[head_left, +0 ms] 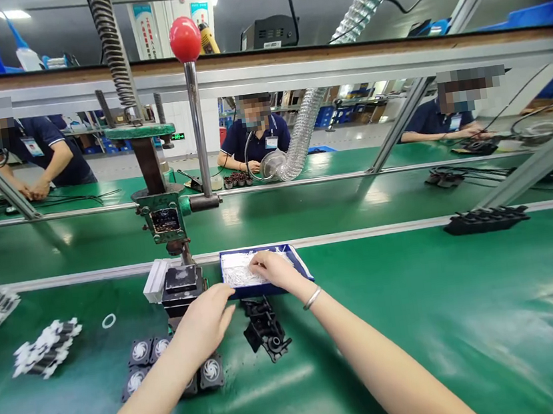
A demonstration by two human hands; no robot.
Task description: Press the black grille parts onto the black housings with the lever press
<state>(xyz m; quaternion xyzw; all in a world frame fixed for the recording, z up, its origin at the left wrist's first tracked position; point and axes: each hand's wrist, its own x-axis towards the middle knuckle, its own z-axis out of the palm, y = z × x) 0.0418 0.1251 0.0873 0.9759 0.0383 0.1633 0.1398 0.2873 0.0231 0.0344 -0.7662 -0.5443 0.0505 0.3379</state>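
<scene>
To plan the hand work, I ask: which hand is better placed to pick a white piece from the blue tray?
Probably the right hand: it reaches into the blue tray, at the white pieces. The left hand is only at the tray's near left corner.

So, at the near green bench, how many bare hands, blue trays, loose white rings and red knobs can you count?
Left hand plus right hand: 2
Blue tray: 1
Loose white ring: 1
Red knob: 1
Total: 5
</scene>
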